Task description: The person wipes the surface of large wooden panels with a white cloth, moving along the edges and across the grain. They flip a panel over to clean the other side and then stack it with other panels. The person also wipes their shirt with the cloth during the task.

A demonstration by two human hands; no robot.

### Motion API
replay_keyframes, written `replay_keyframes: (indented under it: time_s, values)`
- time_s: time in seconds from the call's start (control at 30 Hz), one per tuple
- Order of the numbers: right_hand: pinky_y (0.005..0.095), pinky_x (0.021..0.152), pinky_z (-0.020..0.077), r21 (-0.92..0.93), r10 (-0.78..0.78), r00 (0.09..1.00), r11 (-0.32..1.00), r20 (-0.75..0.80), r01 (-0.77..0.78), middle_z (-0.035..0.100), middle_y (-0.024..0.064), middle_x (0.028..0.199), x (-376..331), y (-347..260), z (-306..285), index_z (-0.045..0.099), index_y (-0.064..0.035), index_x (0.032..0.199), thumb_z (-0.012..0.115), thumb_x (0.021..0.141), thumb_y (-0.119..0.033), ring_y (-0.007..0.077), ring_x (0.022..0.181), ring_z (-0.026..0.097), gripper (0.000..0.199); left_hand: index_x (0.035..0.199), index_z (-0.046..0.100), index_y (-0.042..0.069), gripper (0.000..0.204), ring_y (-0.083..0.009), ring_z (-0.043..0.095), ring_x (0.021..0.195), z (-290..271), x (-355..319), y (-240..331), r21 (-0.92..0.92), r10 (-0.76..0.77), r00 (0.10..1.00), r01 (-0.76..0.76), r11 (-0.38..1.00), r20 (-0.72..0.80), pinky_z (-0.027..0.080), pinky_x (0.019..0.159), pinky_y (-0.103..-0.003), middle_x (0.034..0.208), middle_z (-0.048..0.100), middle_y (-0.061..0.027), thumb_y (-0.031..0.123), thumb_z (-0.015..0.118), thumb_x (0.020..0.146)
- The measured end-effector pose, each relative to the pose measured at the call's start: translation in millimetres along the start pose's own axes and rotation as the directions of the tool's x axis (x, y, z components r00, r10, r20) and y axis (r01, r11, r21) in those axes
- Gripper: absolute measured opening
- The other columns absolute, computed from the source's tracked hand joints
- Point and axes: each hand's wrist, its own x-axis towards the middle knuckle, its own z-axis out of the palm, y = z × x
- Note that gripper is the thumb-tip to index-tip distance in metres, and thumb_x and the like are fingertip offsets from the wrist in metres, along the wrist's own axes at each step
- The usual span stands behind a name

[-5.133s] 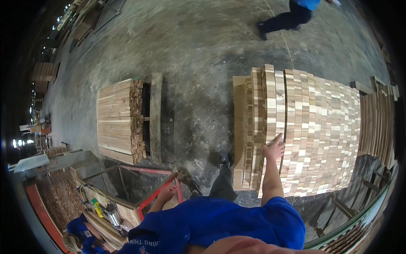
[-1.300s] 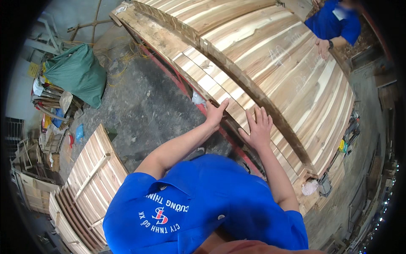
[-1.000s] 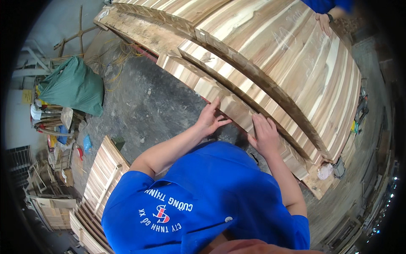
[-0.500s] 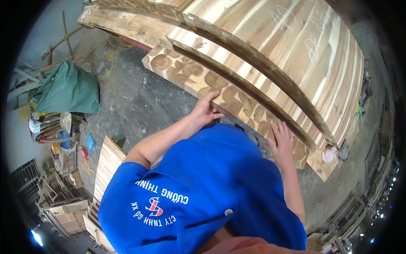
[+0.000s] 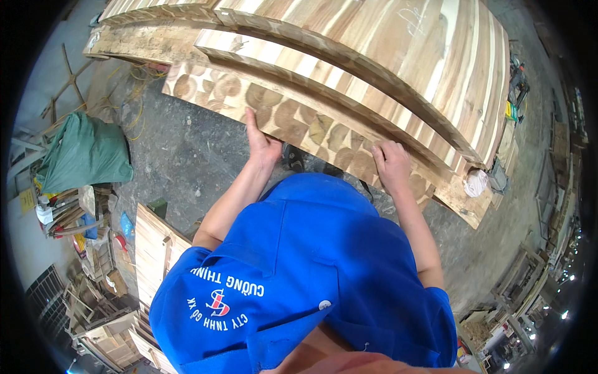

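Observation:
A thick wooden board [image 5: 285, 116], patterned with round end-grain pieces, lies across in front of me. My left hand [image 5: 263, 146] grips its near edge, thumb up on the patterned face and the other fingers mostly hidden below the edge. Farther right, my right hand [image 5: 393, 163] rests on the same board with its fingers curled at the far side of the patterned face. Just beyond the board runs a narrower striped wooden panel [image 5: 317, 78], and behind that a large striped panel [image 5: 430, 68] with chalk-like marks.
Bare wooden planking [image 5: 146, 42] extends under the panels at the far left. A white roll [image 5: 475, 182] sits by the right corner. On the left stand a green covered sack [image 5: 87, 153] and scrap wood; a striped panel [image 5: 152, 249] leans beside me. Grey floor [image 5: 187, 140] lies between.
The board and panels sit farther left in view. My left hand has moved left along with the board's edge. My right hand's fingers, flat and outstretched before, are curled now.

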Motion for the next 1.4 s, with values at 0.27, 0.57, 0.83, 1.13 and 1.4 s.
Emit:
replay_keyframes:
  time_s: [0.27,0.57,0.83,1.13,1.4]
  values:
    - [0.0380,0.093,0.0470,0.342,-0.197,0.979,0.924,0.048,0.170,0.062,0.0187,0.118,-9,-50,-24,0.059,-0.0023,0.120,0.061,0.090,-0.028,0.0337,0.107,0.060,0.039,0.141,0.040,0.012,0.070,-0.0291,0.046,0.128,72,-73,50,0.222,0.543,0.829,-0.559,0.799,0.133,0.039,0.106,-0.050,0.140,0.047,-0.0080,0.064,0.036,0.094]
    - [0.0330,0.088,0.0501,0.864,-0.450,0.878,0.496,0.166,0.091,0.066,0.0149,0.114,-16,-79,-58,0.057,-0.0001,0.124,0.067,0.086,-0.011,0.0274,0.100,0.064,0.040,0.123,0.051,-0.001,0.062,-0.0219,0.065,0.096,163,-149,70,0.379,0.567,0.386,-0.915,0.135,0.728,0.054,0.082,-0.035,0.111,0.063,-0.0124,0.048,0.064,0.089]
    - [0.0430,0.087,0.0483,0.002,-0.563,0.499,0.662,-0.658,0.749,0.067,0.0098,0.103,-51,-49,-183,0.065,-0.0067,0.105,0.076,0.074,-0.020,0.0313,0.100,0.062,0.035,0.108,0.061,0.003,0.083,-0.0318,0.068,0.082,192,-150,-15,0.075,-0.266,0.296,-0.785,-0.615,0.917,0.054,0.072,-0.039,0.090,0.066,-0.0142,0.061,0.083,0.053]
    - [0.0429,0.092,0.0371,-0.384,-0.273,0.917,0.911,-0.290,0.149,0.054,0.0085,0.126,-54,16,-155,0.059,-0.0156,0.123,0.082,0.061,-0.030,0.0283,0.112,0.050,0.069,0.091,0.051,0.006,0.064,-0.0349,0.065,0.082,175,-74,-70,-0.141,-0.603,0.317,-0.795,-0.590,0.732,0.053,0.070,-0.044,0.084,0.062,-0.0143,0.058,0.076,0.064]
    - [0.0412,0.085,0.0383,-0.381,-0.084,0.922,0.922,-0.377,-0.072,0.058,0.0018,0.101,-42,74,-80,0.062,-0.0228,0.111,0.084,0.057,-0.046,0.0234,0.101,0.053,0.063,0.099,0.058,0.010,0.061,-0.0263,0.062,0.085,136,-17,-109,-0.306,-0.572,0.106,-0.758,-0.576,0.814,0.050,0.073,-0.039,0.093,0.063,-0.0081,0.056,0.077,0.064]
